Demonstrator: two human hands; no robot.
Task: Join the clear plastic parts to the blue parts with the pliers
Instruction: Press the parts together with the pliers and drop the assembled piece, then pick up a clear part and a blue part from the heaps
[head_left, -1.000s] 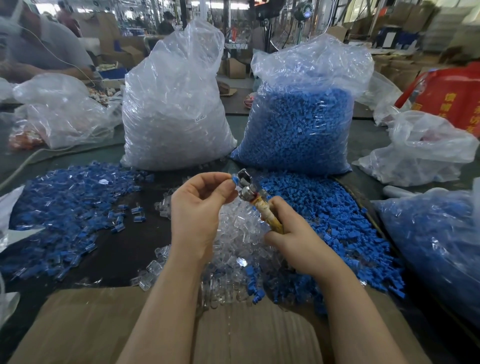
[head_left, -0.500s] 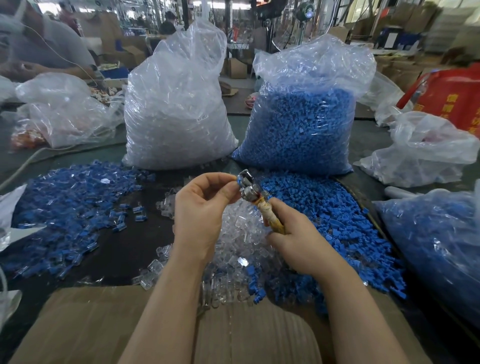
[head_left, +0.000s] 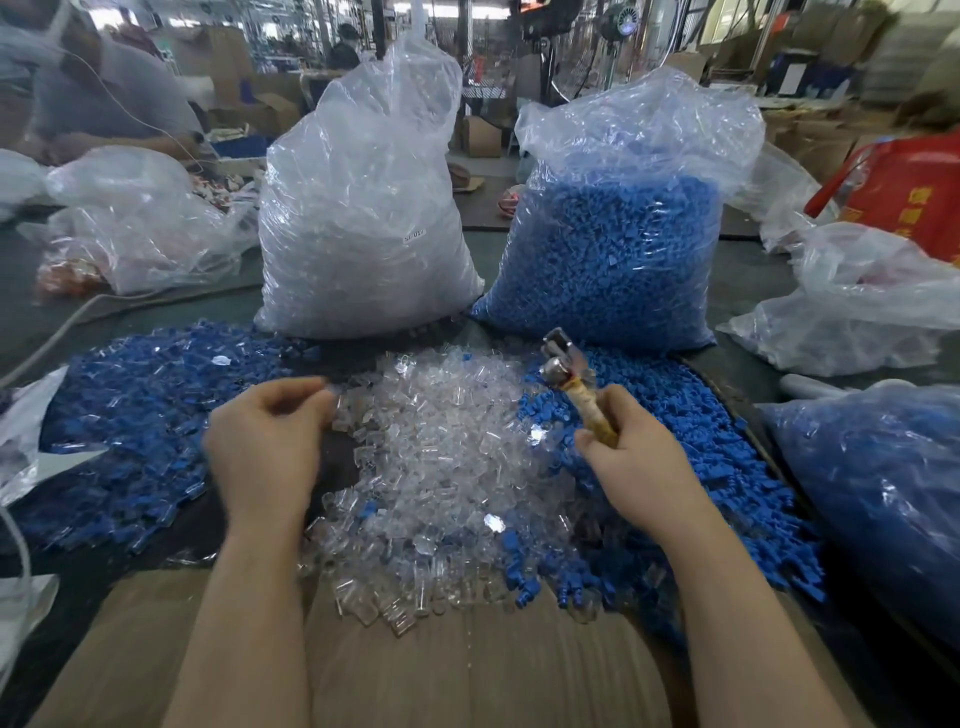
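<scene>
Head view, from the left edge of the dark surface (head_left: 31, 322): a crumpled clear bag (head_left: 140, 223) with something orange-red at its base sits toward the far left corner, and in front of it spreads a flat, jumbled pile of joined blue-and-clear pieces (head_left: 135, 410), glossy and angular. The left hand (head_left: 265, 447) hovers at the right margin of that pile, blurred by motion, its fingers curled inward with the tips gathered toward the thumb; whether it pinches a small part I cannot tell. Behind it stands a tall, tied sack of clear parts (head_left: 363, 223), wrinkled film over a frosty, pale mass, with a small label on its front. Just right of the left hand lies the loose heap of clear plastic parts (head_left: 441, 467), small, transparent, boxy shells catching glints of light, spilling onto the brown corrugated cardboard (head_left: 467, 670) at the near edge. The right hand (head_left: 639, 467) is closed around the handles of the pliers (head_left: 571, 384), which are wrapped in worn yellowish tape; the shiny metal head tilts up and away to the left, held above the seam between clear and blue heaps. Behind stands a sack of blue parts (head_left: 613, 249), and at its foot the loose blue parts (head_left: 696, 447) form a matte, knobbly drift running to the near right. Further right, another bag of blue pieces (head_left: 878, 509) lies on its side, with a slack translucent bag (head_left: 857, 306) and a red bag (head_left: 904, 197) beyond it.
</scene>
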